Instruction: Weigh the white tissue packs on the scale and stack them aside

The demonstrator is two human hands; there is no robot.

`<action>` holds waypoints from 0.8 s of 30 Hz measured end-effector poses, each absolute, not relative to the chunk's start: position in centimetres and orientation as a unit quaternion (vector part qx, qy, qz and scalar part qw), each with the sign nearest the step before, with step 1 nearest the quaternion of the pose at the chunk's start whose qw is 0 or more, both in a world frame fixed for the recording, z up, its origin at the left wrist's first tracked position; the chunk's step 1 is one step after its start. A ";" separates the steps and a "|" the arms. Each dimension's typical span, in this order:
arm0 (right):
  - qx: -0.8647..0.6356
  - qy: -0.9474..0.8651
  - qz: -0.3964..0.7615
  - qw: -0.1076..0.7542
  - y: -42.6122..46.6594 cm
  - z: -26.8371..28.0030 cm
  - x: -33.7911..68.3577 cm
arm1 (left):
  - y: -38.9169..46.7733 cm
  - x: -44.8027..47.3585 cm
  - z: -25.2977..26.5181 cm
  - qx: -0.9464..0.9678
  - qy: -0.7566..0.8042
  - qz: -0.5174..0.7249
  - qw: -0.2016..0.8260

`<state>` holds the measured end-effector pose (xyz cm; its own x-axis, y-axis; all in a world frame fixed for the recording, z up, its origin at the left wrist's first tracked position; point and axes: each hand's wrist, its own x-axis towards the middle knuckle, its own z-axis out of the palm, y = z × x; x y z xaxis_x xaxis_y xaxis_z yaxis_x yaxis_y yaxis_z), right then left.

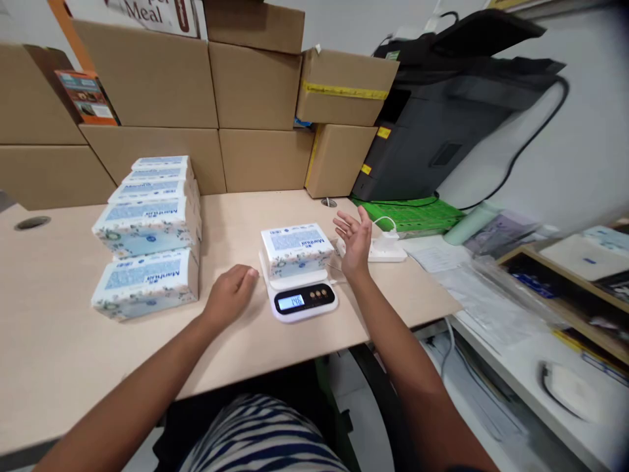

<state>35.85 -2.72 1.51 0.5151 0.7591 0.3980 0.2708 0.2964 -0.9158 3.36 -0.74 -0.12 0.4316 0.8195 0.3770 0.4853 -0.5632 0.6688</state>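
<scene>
A tissue pack (297, 249), wrapped in white and blue with a floral print, lies on the white digital kitchen scale (304, 303). The scale's lit display appears to read 146. My left hand (230, 295) rests on the table just left of the scale, fingers curled in and thumb toward it, with nothing visible in it. To the right of the pack, my right hand (354, 242) is raised with its fingers spread, holding nothing and apart from the pack. More tissue packs (147, 282) of the same kind stand stacked in rows on the left of the table.
Cardboard boxes (260, 160) are piled along the table's back. A black printer (422, 131) stands at the back right above a green crate (403, 213). Behind my right hand lies a white power strip (388, 249) with a plugged-in cable. A lower white desk (496, 328) adjoins on the right.
</scene>
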 end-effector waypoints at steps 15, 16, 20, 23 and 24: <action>-0.557 -0.435 0.080 0.703 -6.9 2.8 32.7 | -0.6 3.0 -0.4 0.770 0.389 0.376 0.340; -0.562 -0.426 0.075 0.705 -7.2 3.0 32.6 | -0.7 3.1 -0.3 0.773 0.386 0.369 0.342; -0.536 -0.403 0.035 0.741 -7.6 3.9 31.8 | -1.0 3.4 0.1 0.795 0.369 0.337 0.343; -0.496 -0.396 0.005 0.773 -7.4 4.1 31.4 | -1.4 3.6 0.3 0.810 0.357 0.327 0.330; -0.486 -0.395 0.001 0.780 -7.2 4.2 31.3 | -1.5 3.7 0.4 0.814 0.355 0.326 0.324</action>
<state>31.30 -7.23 4.19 0.6877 0.3859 0.6150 0.3823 0.5276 -0.7586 3.67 -1.52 0.40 0.5344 0.7898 0.3011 0.3666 -0.5375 0.7594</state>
